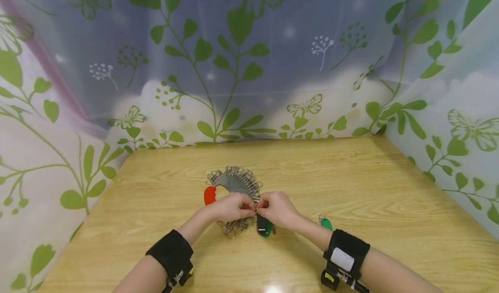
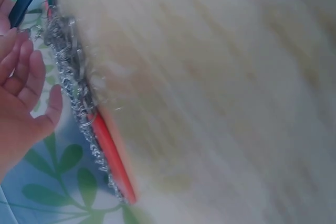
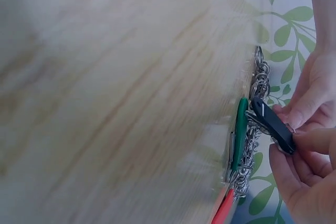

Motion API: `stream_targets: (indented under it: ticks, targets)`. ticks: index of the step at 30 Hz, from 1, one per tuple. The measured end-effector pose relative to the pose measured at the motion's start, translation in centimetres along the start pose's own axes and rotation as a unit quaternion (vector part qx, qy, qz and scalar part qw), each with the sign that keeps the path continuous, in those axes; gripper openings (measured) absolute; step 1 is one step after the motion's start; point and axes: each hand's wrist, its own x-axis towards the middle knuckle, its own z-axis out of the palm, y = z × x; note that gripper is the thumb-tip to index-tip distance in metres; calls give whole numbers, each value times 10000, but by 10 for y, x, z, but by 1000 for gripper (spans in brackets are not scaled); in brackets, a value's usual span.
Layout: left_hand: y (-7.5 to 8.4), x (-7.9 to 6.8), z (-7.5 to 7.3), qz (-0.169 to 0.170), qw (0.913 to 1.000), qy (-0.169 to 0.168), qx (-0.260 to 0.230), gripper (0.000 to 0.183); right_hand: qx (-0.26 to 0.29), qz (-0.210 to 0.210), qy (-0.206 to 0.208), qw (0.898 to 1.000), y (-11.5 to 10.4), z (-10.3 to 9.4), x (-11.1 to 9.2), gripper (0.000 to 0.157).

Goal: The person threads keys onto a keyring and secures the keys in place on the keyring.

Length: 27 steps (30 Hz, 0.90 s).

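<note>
A grey crescent-shaped piece (image 1: 234, 183) lies on the table, its outer edge fringed with many metal rings (image 1: 246, 175). A red piece (image 1: 210, 195) sits at its left side. Close to its right end, a black key tag (image 1: 262, 224) overlaps a green tag (image 1: 268, 231) in the head view. My right hand (image 1: 278, 208) pinches the black tag near its ring end, thumb and finger on either side. From the left, my left hand (image 1: 234, 207) meets it, thumb and fingertips pinching the small metal ring (image 3: 290, 128). Both hands partly hide the rings below.
Another green tag with a ring (image 1: 325, 223) lies to the right, beside my right forearm. The wooden table (image 1: 351, 167) is bounded at the back and sides by a leaf-patterned curtain (image 1: 241, 85). Each wrist wears a black strap (image 1: 171, 252) with a camera.
</note>
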Motion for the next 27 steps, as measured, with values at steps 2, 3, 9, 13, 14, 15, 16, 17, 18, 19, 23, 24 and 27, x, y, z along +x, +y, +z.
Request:
stream_targets:
  ticks: [2,3,9,13,14,15,16,17,18,19,23,24,27]
  targets:
    - [-2,-1,2,47,9998,-30,-167,5,58,53,-11,10000,2,1,0,14]
    - [-3,-2,3,51,9997,-16,-248,5,83,87,-9,9999,2,1,-1,14]
    - [-4,-3,10,25,9992,311,-241,9,100,251,65,9996,5,1,-3,13]
    - [-1,-4,11,-57,9988,422,-235,12,120,267,103,9995,4,2,-5,12]
    - [-1,-4,11,-65,9988,427,-249,12,122,247,98,9996,3,1,-5,12]
    - [-2,-4,10,-63,9987,431,-255,12,116,229,95,9996,3,1,-5,13]
    - [-2,-4,10,-61,9987,429,-250,13,92,203,84,9997,2,1,-5,13]
    - [-2,-3,9,-58,9988,433,-217,13,77,178,70,9998,2,1,-5,13]
    - [-2,-3,9,-63,9989,438,-176,13,55,152,57,9999,2,2,-4,13]
    - [-2,-2,8,-65,9989,436,-133,14,35,124,45,9999,1,2,-4,14]
    - [0,0,6,-137,9988,463,58,14,-53,15,48,10000,-1,2,-2,15]
    - [0,0,6,-159,9987,480,75,14,-74,3,54,10000,-1,2,-2,15]
    - [1,0,5,-236,9984,517,-50,15,-89,43,68,9999,-1,2,-1,15]
